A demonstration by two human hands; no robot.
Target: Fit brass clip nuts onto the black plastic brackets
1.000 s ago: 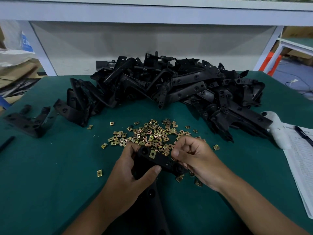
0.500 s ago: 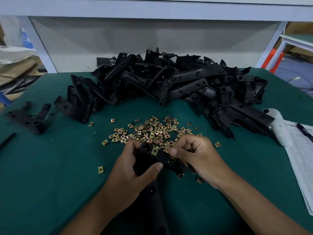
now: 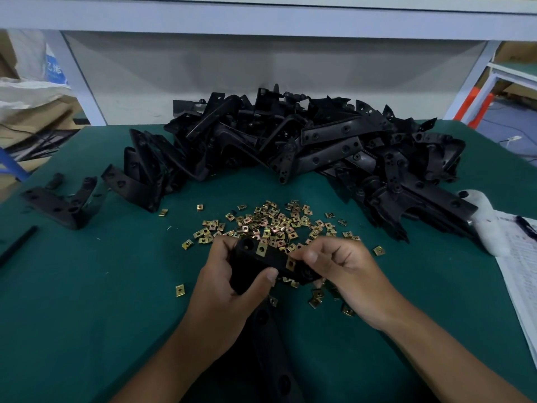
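Note:
A black plastic bracket (image 3: 273, 260) is held just above the green table, and its long leg runs down toward me between my forearms. My left hand (image 3: 223, 286) grips the bracket's left end, thumb across its front. One brass clip nut (image 3: 261, 249) sits on the bracket's top edge. My right hand (image 3: 345, 271) pinches a second brass clip nut (image 3: 290, 263) against the bracket's right part. Loose brass clip nuts (image 3: 270, 225) lie scattered just beyond my hands.
A large heap of black brackets (image 3: 305, 149) fills the back of the green table (image 3: 87, 286). One bracket (image 3: 61, 202) lies apart at the left, near a black rod (image 3: 17, 245). White cloth (image 3: 488, 225) and printed paper (image 3: 523, 266) lie at the right edge.
My right hand has shifted on the bracket's right part, and a second clip nut now shows under its thumb. The left hand keeps its grip.

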